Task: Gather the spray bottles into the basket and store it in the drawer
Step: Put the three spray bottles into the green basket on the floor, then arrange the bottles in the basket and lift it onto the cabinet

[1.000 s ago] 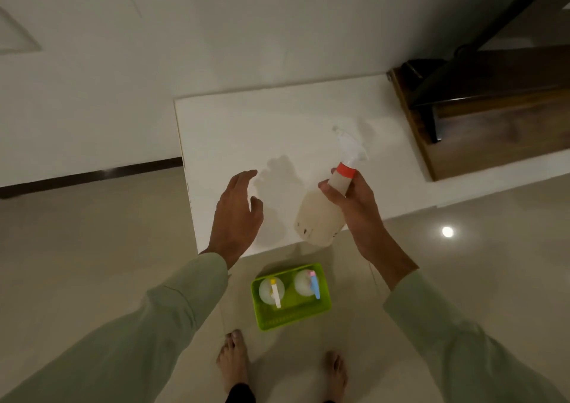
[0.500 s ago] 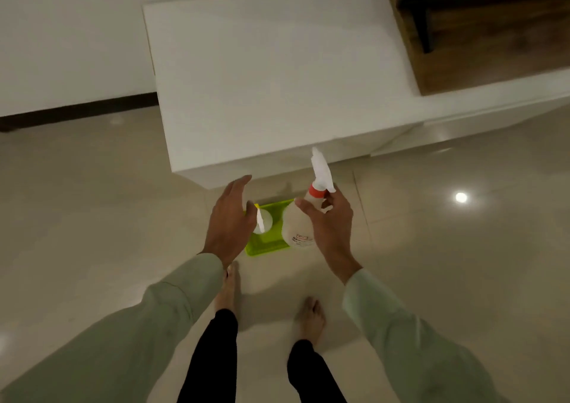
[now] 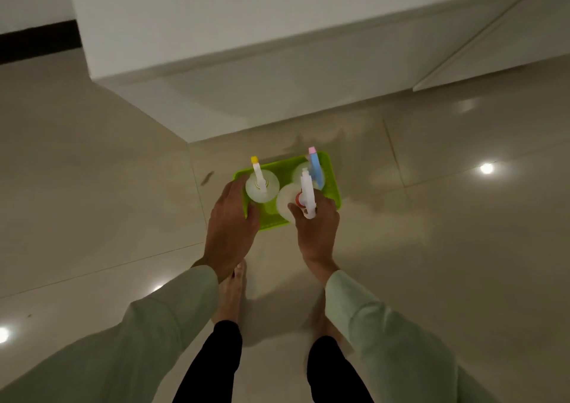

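A lime green basket (image 3: 332,183) sits on the floor just in front of the white cabinet. Two spray bottles stand in it: one with a yellow-tipped nozzle (image 3: 261,185) at the left, one with a blue and pink nozzle (image 3: 315,168) at the back right. My right hand (image 3: 316,227) grips a third bottle with a white trigger and red collar (image 3: 291,200), held upright inside the basket's front part. My left hand (image 3: 229,227) rests on the basket's left rim with its fingers spread.
The white cabinet (image 3: 277,72) with its closed drawer fronts stands right behind the basket. Glossy tiled floor (image 3: 108,202) lies all around. My bare feet (image 3: 229,291) are close behind the basket.
My right hand has lowered the red-collared bottle from above the cabinet top down into the basket. My left hand dropped to the basket's left rim. The view tipped downward.
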A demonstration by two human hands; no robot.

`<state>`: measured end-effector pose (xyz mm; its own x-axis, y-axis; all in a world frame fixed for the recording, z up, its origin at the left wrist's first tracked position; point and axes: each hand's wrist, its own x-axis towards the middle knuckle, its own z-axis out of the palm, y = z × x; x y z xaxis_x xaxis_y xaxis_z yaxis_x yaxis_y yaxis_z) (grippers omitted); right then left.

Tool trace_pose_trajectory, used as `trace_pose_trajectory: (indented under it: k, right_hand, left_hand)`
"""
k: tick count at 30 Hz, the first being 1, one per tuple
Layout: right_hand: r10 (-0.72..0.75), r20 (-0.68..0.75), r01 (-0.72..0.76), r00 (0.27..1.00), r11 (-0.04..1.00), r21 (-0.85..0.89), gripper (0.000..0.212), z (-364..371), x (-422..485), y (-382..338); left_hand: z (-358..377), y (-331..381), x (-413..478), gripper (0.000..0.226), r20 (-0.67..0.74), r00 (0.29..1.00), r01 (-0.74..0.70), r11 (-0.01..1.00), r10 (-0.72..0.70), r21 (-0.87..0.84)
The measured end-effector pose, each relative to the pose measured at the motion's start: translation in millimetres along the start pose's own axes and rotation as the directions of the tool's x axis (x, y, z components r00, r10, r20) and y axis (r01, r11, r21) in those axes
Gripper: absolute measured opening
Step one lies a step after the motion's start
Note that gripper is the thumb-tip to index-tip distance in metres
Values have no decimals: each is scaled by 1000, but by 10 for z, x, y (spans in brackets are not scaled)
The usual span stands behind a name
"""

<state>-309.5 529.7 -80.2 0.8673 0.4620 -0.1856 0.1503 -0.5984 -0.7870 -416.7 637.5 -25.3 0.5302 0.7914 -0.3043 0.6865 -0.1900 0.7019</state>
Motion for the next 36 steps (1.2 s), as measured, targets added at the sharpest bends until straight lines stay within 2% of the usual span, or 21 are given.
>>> trace_pose_trajectory:
  k: [6, 15, 18, 20, 22, 28, 31, 34, 36]
  right_hand:
    - [-53, 27, 55, 998, 997, -49, 34, 383, 44, 404]
    - [-121, 87, 132, 989, 982, -134, 31, 576, 118, 706]
    - [-145, 109, 159, 983, 978, -133, 47, 537, 142, 759]
    - [-104, 187, 124, 977, 987, -98, 69, 456, 124, 816]
    - [-77, 213, 88, 974, 995, -45, 79, 312, 91, 898]
    - [-41, 62, 45, 997, 996, -72, 62, -96, 328, 979]
    - [-20, 135, 39, 991, 990, -138, 63, -77, 657, 923]
    - [-55, 239, 107, 969, 972, -211, 67, 29, 947, 891]
    - [-90, 258, 158, 962, 954, -255, 66, 89, 1063, 899]
  left_hand:
    - [240, -339, 84, 60, -4, 1000, 30, 999, -30, 12]
    - [515, -596, 126, 60, 18, 998, 65, 998, -66, 24]
    - [581, -625, 152, 61, 16, 998, 62, 998, -63, 27]
    - [601, -619, 171, 63, 4, 998, 69, 997, -69, 24]
    - [604, -591, 180, 64, -4, 996, 85, 996, -85, 7]
    - [601, -488, 334, 68, -25, 987, 153, 982, -156, -110]
    - [656, -509, 435, 66, -14, 981, 189, 971, -193, -144]
    - [737, -560, 510, 55, -19, 983, 178, 974, -183, -143]
    - [802, -588, 563, 48, -40, 980, 187, 975, -193, -122]
